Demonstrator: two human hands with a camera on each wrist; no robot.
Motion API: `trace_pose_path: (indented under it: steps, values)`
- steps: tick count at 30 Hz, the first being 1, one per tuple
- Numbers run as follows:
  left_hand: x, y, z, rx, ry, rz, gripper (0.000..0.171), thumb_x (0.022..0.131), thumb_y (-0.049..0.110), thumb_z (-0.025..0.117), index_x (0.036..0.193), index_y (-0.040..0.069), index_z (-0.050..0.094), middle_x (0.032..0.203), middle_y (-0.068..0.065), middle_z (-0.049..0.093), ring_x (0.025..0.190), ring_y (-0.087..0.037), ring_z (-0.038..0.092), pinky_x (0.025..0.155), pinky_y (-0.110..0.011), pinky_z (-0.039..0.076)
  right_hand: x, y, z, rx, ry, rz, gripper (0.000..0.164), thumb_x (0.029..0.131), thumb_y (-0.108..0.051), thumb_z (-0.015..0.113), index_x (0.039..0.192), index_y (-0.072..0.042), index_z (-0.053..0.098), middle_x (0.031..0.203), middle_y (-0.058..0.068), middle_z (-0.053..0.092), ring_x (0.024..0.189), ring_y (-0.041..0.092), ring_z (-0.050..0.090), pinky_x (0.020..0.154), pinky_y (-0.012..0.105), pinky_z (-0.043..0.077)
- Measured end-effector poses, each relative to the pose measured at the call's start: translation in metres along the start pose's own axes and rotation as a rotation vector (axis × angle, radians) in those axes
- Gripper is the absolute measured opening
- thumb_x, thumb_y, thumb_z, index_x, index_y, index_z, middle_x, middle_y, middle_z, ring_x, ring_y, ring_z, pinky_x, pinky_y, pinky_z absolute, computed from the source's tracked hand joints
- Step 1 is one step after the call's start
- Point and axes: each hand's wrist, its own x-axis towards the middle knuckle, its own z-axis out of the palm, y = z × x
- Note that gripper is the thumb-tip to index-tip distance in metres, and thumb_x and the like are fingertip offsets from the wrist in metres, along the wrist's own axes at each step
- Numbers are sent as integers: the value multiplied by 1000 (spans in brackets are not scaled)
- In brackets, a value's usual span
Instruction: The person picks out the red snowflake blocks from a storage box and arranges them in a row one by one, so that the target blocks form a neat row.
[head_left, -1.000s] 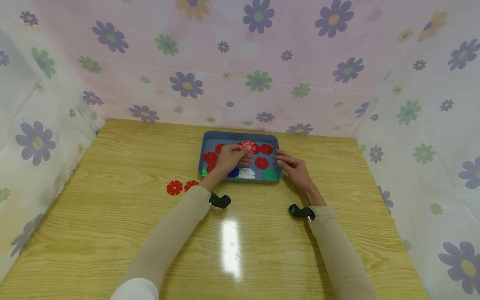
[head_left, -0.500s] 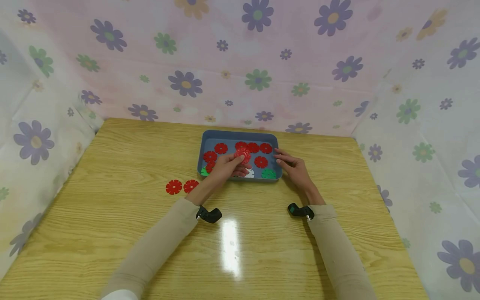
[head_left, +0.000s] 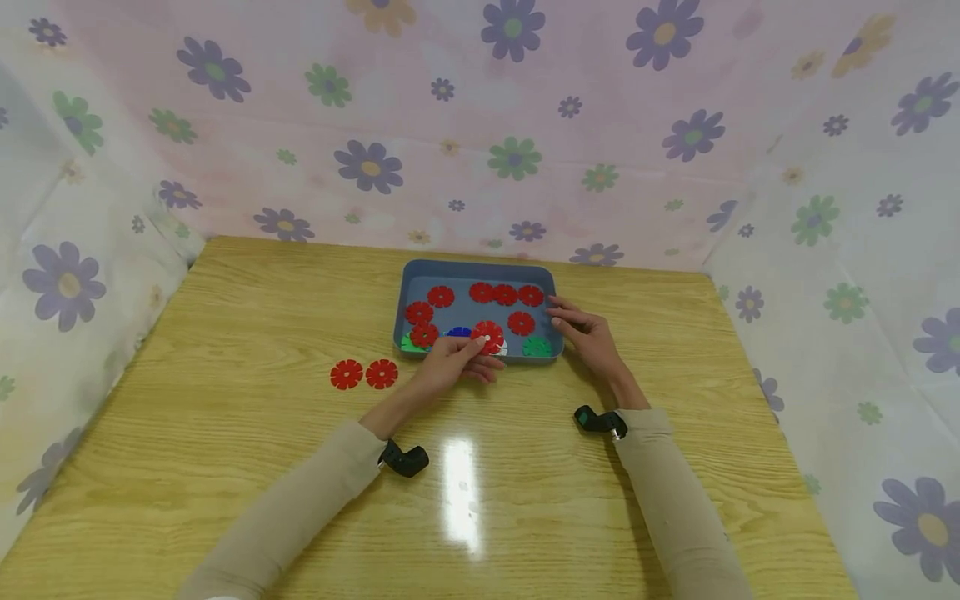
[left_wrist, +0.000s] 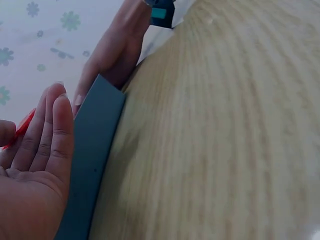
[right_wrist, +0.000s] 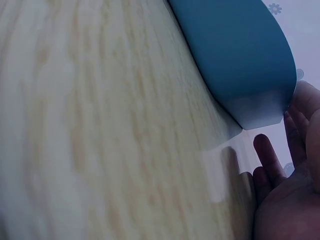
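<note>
While the left hand (head_left: pixel 448 363) pinched one red disc (head_left: pixel 491 330) above one tray (head_left: pixel 467 313), the right hand (head_left: pixel 591 338), fingers loosely extended, stood beside the tray's wall. Seven red discs (head_left: pixel 521 323) lay inside, beyond or beside the left hand; nearby, partly hidden, were one blue disc (head_left: pixel 458 332), one white disc (head_left: pixel 503 348) and one green disc (head_left: pixel 408 343). One more green disc (head_left: pixel 536 347) lay near the right hand; two red discs (head_left: pixel 382 374) lay on the table (head_left: pixel 540 467), left of the left hand.
</note>
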Motion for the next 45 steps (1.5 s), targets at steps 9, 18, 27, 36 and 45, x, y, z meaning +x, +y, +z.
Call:
trace_pose_path:
  steps: [9,18,27,36,45]
  values:
    - [-21,-14,-3,51,42,-31,42,110,20,46,100,-13,69,84,-8,78,61,-11,63,59,-23,54,-1,0,0,31,-2,2,36,104,-5,56,130,20,57,157,23,43,150,24,36,104,17,46]
    - [-38,-21,-13,56,21,-91,41,111,18,44,108,-17,65,85,-7,77,64,-11,64,58,-23,52,0,1,0,28,-6,-11,34,104,-2,55,130,20,57,156,24,43,150,24,36,105,18,46]
    - [-45,-20,-16,49,4,-86,38,110,14,44,109,-19,63,83,-3,76,65,-9,64,61,-20,54,0,0,2,23,-5,-3,34,104,-3,55,130,19,58,156,23,43,150,25,35,105,17,45]
    - [-52,-21,-18,76,-2,-97,26,106,5,49,107,-15,66,94,-15,77,71,-11,65,66,-22,57,-1,0,2,31,-2,-13,34,104,-2,55,130,20,57,156,25,43,150,24,36,104,18,46]
    - [-63,-20,-24,-3,32,-145,29,106,5,52,121,-18,60,107,-18,75,85,-12,71,80,-25,60,0,2,1,17,-7,-16,35,105,-3,54,130,20,56,156,25,43,151,26,35,104,17,45]
